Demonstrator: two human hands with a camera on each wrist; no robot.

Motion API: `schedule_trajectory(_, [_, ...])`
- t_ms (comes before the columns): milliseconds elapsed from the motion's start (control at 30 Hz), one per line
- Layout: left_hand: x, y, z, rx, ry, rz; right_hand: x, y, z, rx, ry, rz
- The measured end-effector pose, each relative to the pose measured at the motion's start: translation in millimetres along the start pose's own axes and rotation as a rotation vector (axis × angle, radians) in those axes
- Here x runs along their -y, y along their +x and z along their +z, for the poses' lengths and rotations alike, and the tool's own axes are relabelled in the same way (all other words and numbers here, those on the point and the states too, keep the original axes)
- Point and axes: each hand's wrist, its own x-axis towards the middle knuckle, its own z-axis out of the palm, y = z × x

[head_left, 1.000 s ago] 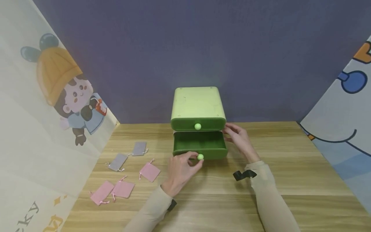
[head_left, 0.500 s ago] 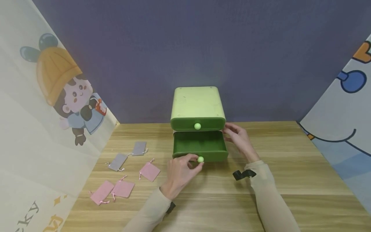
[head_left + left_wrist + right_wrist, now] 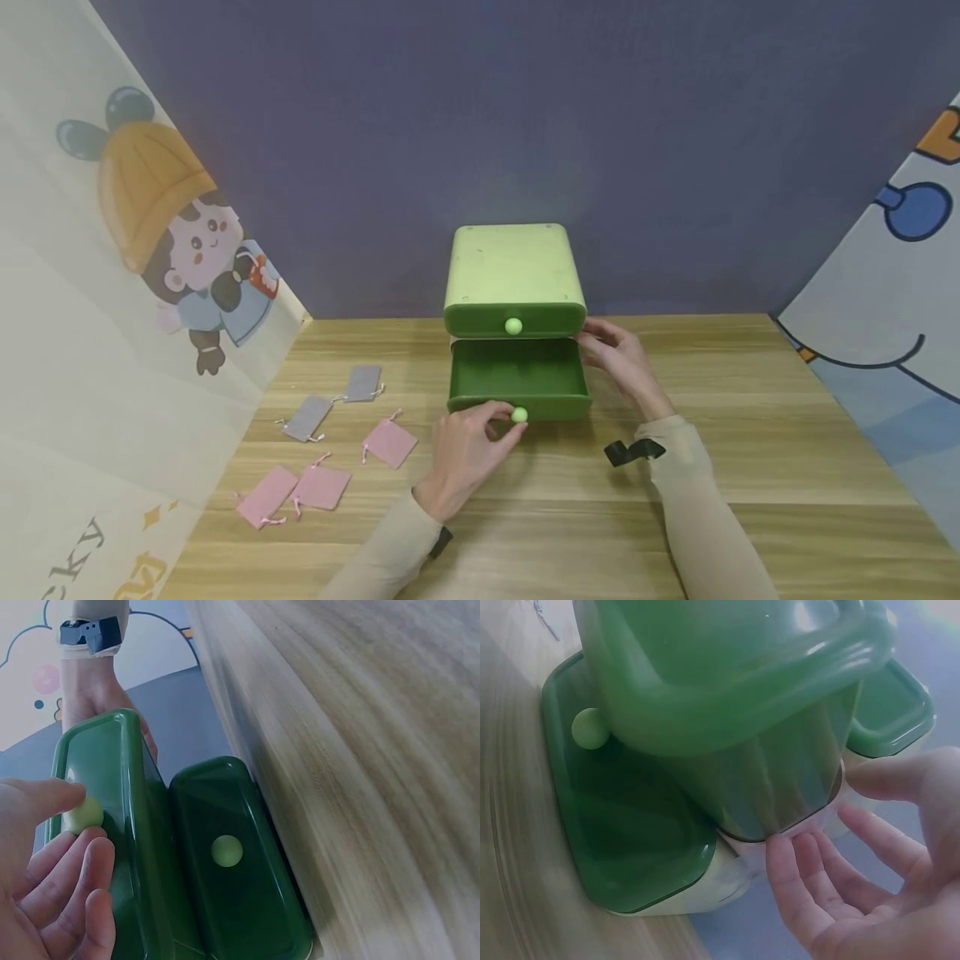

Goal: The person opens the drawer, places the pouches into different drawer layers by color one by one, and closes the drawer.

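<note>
A small pale-green drawer cabinet (image 3: 517,265) with dark green fronts stands against the back wall. Its middle drawer (image 3: 519,371) is pulled out, and the visible inside is bare. My left hand (image 3: 467,446) pinches that drawer's round light-green knob (image 3: 84,815) between thumb and fingers. At the cabinet's right side, my right hand (image 3: 624,367) holds the edge of the middle section, thumb above and fingertips below, as the right wrist view shows. The top drawer (image 3: 480,320) is closed. Below the pulled-out drawer, the bottom drawer (image 3: 232,892) sits closed too.
On the wooden table (image 3: 750,467), left of the cabinet, lie two grey drawstring pouches (image 3: 307,417) and three pink ones (image 3: 390,442). A dark blue wall (image 3: 517,108) rises right behind the cabinet. Printed white panels (image 3: 67,350) flank the table.
My left hand has drawn the middle drawer slightly further out toward me, mostly in the first half second. The right hand has stayed at the cabinet's side.
</note>
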Motion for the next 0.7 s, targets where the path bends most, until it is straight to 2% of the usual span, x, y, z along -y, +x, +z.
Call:
schedule_trajectory(300, [5.3,-4.9,-4.9,-0.005,-0.018,0.028,0,0,2,-0.003,-0.002,0.001])
schedule_trajectory(567, [17.7,-6.2,-16.1,-0.058,-0.115,0.035,-1,0,1,-0.004,0.002,-0.007])
schedule_trajectory(700, [24.3,-8.7,-19.6,-0.077,-0.126,0.036,-1,0,1,0.003,0.0,0.001])
